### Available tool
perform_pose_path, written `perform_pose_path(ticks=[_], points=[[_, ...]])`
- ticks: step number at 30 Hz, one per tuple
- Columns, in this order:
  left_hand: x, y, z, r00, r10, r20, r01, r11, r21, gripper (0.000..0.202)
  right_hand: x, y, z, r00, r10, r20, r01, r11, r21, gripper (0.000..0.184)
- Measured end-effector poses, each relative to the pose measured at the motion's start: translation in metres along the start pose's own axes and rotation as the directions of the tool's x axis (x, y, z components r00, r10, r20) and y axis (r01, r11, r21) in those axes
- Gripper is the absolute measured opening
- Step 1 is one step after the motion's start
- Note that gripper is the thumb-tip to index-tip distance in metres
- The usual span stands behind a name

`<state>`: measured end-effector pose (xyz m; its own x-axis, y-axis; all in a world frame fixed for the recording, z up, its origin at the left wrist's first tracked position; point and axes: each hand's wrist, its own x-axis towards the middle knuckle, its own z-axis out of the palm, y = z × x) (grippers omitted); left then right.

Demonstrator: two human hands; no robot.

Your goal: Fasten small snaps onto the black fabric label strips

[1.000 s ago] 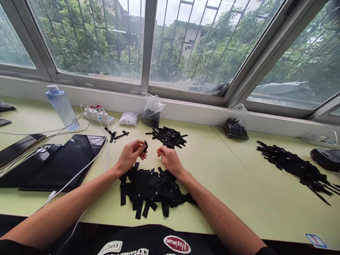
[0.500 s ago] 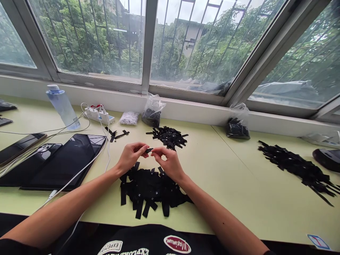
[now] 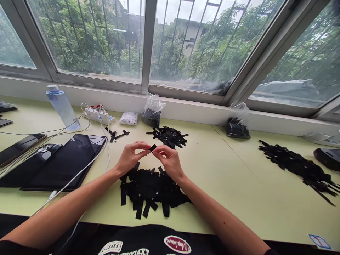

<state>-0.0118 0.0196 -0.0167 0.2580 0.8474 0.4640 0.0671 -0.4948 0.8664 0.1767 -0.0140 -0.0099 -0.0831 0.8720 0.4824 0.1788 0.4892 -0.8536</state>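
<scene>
Between my two hands is a short black fabric strip (image 3: 152,147), standing up from the fingertips. My left hand (image 3: 132,156) pinches it from the left with thumb and forefinger. From the other side, my right hand (image 3: 170,162) closes thumb and fingers on its lower right end, where a tiny white spot shows. Under and in front of the hands lies a large heap of black strips (image 3: 148,187), some marked with small white letters. A smaller pile of black strips (image 3: 171,136) lies just beyond the fingers.
Left are a tablet (image 3: 66,163), phones (image 3: 22,147), cables, a water bottle (image 3: 63,108) and a power strip (image 3: 98,115). Along the sill stand a white packet (image 3: 129,118) and bags of black pieces (image 3: 152,115) (image 3: 238,127). Another long strip pile (image 3: 297,166) lies right.
The black strip has been turned more upright between my fingertips, so more of its face shows. Both hands stay in nearly the same place, with slight finger shifts.
</scene>
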Motion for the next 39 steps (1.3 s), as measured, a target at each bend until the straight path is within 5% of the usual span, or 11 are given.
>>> perform_pose_path(ticks=[10, 22, 35, 39], points=[[-0.0047, 0.0, 0.0035, 0.994, -0.114, -0.002, 0.113, 0.988, -0.103, 0.022, -0.0005, 0.0036, 0.0018, 0.999, 0.04, -0.016, -0.038, 0.996, 0.084, 0.006], [-0.0037, 0.0069, 0.004, 0.998, -0.046, 0.049, 0.052, 0.991, -0.126, 0.013, -0.0006, 0.0048, 0.0029, 0.991, 0.123, -0.048, -0.116, 0.985, 0.127, 0.009], [-0.0041, 0.0049, 0.004, 0.991, -0.036, 0.129, 0.053, 0.99, -0.134, 0.018, -0.0003, 0.0066, 0.0027, 0.991, 0.094, -0.094, -0.087, 0.993, 0.074, 0.02], [-0.0052, 0.006, 0.0045, 0.989, -0.039, 0.14, 0.06, 0.988, -0.146, 0.019, -0.0032, 0.0055, 0.0025, 0.999, -0.015, -0.047, 0.012, 0.998, -0.066, 0.011]])
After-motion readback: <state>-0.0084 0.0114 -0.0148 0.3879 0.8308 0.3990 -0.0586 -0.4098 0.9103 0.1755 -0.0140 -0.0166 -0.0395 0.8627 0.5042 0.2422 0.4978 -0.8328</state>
